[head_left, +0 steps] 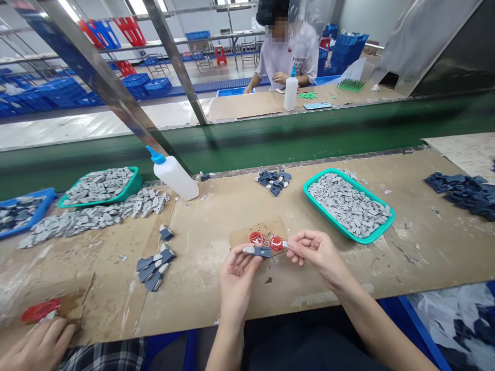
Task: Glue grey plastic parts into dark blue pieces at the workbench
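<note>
my l hand has a navy pc pinched btwn thumb & fingers just in front of 2 red caps, & my r hand, apart from it, grips a small grey pc at 1 cap's r edge, w/ a teal tray of grey pcs nearby on the surface.

Illumination: bright, diffuse light is filling the room, panes at the top glowing pale | Glare: the broad steel post is reflecting streaks | Shadows: soft, on the worktable | Optics: wide-angle distortion is stretching the edges; background detail is softening
</note>
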`<control>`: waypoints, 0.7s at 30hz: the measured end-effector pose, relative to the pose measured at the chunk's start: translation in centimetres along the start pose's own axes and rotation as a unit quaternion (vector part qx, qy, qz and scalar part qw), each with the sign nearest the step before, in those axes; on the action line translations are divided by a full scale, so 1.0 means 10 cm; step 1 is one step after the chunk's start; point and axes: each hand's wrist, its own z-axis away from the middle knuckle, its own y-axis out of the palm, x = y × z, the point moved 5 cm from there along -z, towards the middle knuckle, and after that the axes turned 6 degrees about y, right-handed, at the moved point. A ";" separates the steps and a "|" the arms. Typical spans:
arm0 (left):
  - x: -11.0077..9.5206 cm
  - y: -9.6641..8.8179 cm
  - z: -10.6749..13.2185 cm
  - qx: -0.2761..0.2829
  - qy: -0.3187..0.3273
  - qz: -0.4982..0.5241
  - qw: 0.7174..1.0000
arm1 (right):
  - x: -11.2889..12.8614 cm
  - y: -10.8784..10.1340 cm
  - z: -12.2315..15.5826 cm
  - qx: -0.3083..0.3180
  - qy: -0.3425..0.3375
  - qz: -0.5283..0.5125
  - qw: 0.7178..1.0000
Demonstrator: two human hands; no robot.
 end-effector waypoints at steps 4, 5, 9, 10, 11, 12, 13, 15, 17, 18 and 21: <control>-0.01 0.16 0.02 0.035 -0.005 0.009 0.999 | 0.09 0.08 0.07 0.017 -0.004 0.021 1.000; -0.02 0.19 0.03 0.038 -0.004 0.012 0.999 | 0.09 0.09 0.07 0.021 -0.002 0.024 0.999; -0.05 0.23 0.04 0.046 0.000 0.008 0.999 | 0.06 0.13 0.05 0.035 0.007 0.032 0.999; -0.04 0.23 0.04 0.049 -0.002 0.005 0.999 | 0.05 0.13 0.05 0.035 0.010 0.037 0.999; -0.04 0.23 0.04 0.051 -0.004 0.002 0.999 | 0.04 0.13 0.04 0.035 0.013 0.045 0.998; -0.03 0.23 0.04 0.052 -0.006 -0.001 0.999 | 0.02 0.13 0.04 0.034 0.018 0.055 0.998; -0.02 0.23 0.05 0.050 -0.009 -0.004 0.999 | 0.01 0.13 0.03 0.036 0.024 0.065 0.997; 0.01 0.23 0.07 0.041 -0.013 -0.007 0.999 | -0.03 0.14 0.03 0.050 0.044 0.081 0.994; 0.02 0.24 0.08 0.029 -0.013 -0.005 0.999 | -0.07 0.16 0.03 0.067 0.061 0.087 0.992; 0.01 0.25 0.09 0.023 -0.009 -0.005 1.000 | -0.08 0.16 0.04 0.070 0.064 0.088 0.992; -0.01 0.27 0.10 0.018 0.001 -0.004 1.000 | -0.07 0.14 0.05 0.052 0.050 0.082 0.994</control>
